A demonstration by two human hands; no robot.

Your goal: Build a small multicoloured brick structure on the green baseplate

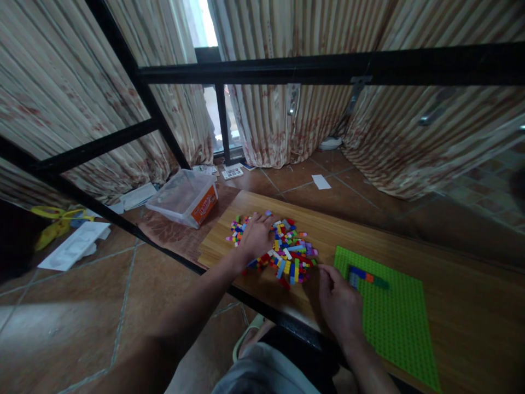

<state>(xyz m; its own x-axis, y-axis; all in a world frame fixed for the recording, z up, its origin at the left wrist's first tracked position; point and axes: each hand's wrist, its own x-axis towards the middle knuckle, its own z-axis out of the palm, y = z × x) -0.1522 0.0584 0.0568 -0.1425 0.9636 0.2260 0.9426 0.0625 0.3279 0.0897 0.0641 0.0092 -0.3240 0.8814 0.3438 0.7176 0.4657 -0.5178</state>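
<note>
A loose pile of small coloured toy bricks [294, 254] lies on a wooden board. Over the pile's left part rests my left hand [257, 236], palm down, its fingers stretched out among the bricks. At the pile's right edge my right hand [339, 295] is closed in a pinch, thumb and forefinger together close to a green brick; what is between them, if anything, is too small to tell. To the right of that hand lies a green studded baseplate [400, 317]. It bears a short row of blue, orange and green bricks [365, 275] near its upper left corner.
The wooden tabletop [262, 201] has a black metal frame bar [283, 317] along its near edge. A clear plastic box [180, 191] with an orange label stands beyond its left end. White paper [321, 181] lies on the tiled floor; curtains [262, 120] hang behind another bar.
</note>
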